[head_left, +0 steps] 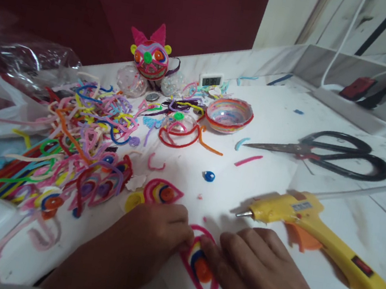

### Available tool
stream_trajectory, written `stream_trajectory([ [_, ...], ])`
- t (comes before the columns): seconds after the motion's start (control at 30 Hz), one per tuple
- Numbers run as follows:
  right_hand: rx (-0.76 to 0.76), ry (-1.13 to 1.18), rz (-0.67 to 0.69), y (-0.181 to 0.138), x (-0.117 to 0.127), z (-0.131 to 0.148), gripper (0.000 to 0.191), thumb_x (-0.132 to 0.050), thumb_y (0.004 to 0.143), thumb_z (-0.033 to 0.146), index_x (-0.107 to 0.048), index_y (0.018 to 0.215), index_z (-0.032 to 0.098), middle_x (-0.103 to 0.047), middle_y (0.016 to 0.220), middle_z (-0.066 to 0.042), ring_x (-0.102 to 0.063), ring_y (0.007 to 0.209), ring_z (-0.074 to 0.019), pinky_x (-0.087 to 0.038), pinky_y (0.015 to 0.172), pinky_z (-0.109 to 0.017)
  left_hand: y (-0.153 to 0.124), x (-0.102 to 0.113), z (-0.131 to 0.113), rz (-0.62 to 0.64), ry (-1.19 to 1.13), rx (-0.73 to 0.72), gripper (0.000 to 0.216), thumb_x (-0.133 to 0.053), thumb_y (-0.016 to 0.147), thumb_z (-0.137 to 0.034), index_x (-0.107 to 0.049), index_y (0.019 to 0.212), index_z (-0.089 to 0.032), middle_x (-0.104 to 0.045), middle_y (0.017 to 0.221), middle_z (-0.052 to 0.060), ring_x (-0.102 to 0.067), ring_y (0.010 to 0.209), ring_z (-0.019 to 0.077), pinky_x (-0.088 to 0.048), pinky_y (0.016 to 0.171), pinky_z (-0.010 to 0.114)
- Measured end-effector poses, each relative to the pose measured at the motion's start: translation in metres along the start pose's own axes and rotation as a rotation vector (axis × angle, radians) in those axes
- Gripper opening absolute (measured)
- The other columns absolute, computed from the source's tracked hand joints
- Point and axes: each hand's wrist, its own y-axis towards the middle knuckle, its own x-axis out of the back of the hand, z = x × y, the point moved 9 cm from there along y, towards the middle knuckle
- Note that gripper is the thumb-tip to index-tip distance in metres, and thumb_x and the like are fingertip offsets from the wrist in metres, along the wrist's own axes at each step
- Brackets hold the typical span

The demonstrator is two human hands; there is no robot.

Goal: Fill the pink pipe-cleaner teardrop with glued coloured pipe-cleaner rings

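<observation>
A teardrop-shaped pipe-cleaner eye point(201, 269), with a pink outline around yellow, blue and orange coils, lies on the white table between my hands. My left hand point(153, 241) is closed, its fingertips pinching the upper left of the pink outline. From the other side, the fingers of my right hand point(256, 276) are bent and grip the eye's upper right edge. Part of the eye is covered by my fingers. A similar pipe-cleaner eye point(163, 192) rests just beyond my left hand. Farther up is a small blue coil point(209, 176).
On the right lie a yellow glue gun point(288, 211) and black-handled scissors point(323, 152). Loose pipe cleaners point(98, 115) are heaped at left. Behind stand a coil-covered bowl point(229, 115), a decorated animal head point(151, 57), a digital clock point(211, 80) and a power strip point(362, 113).
</observation>
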Motion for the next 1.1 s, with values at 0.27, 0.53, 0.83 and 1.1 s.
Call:
stream_trajectory([
  [0.27, -0.022, -0.006, -0.035, -0.003, -0.005, 0.001, 0.044, -0.023, 0.103, 0.023, -0.066, 0.108, 0.014, -0.055, 0.078, -0.003, -0.039, 0.069, -0.0190, -0.026, 0.066, -0.036, 0.002, 0.002, 0.001, 0.000, 0.000, 0.010, 0.017, -0.053, 0.093, -0.007, -0.062, 0.082, -0.017, -0.060, 0.083, -0.001, -0.055, 0.074, 0.0116, -0.040, 0.068, 0.023],
  [0.53, -0.005, -0.009, -0.044, 0.000, 0.003, 0.003, 0.044, -0.022, 0.103, 0.018, -0.066, 0.103, 0.015, -0.056, 0.074, -0.002, -0.041, 0.067, -0.0179, -0.028, 0.065, -0.035, 0.003, 0.002, 0.001, 0.002, 0.012, 0.022, 0.015, -0.055, 0.093, -0.012, -0.063, 0.080, -0.017, -0.060, 0.082, -0.001, -0.056, 0.073, 0.0125, -0.039, 0.066, 0.024],
  [0.83, -0.013, 0.035, -0.027, 0.004, 0.006, 0.002, 0.039, -0.028, 0.098, 0.010, -0.065, 0.087, 0.016, -0.056, 0.072, 0.000, -0.044, 0.064, -0.0163, -0.028, 0.065, -0.034, 0.001, 0.001, -0.001, -0.007, 0.018, 0.023, 0.015, -0.048, 0.097, -0.016, -0.060, 0.087, -0.019, -0.063, 0.084, 0.000, -0.059, 0.080, 0.0155, -0.041, 0.071, 0.027],
  [1.1, -0.019, 0.047, -0.032, 0.005, 0.007, 0.005, 0.035, -0.033, 0.097, 0.008, -0.065, 0.085, 0.016, -0.056, 0.071, 0.001, -0.043, 0.064, -0.0157, -0.029, 0.064, -0.033, 0.003, 0.002, -0.002, -0.027, -0.029, -0.007, 0.014, -0.054, 0.095, -0.014, -0.066, 0.097, -0.021, -0.065, 0.088, 0.000, -0.060, 0.079, 0.0150, -0.043, 0.071, 0.026],
])
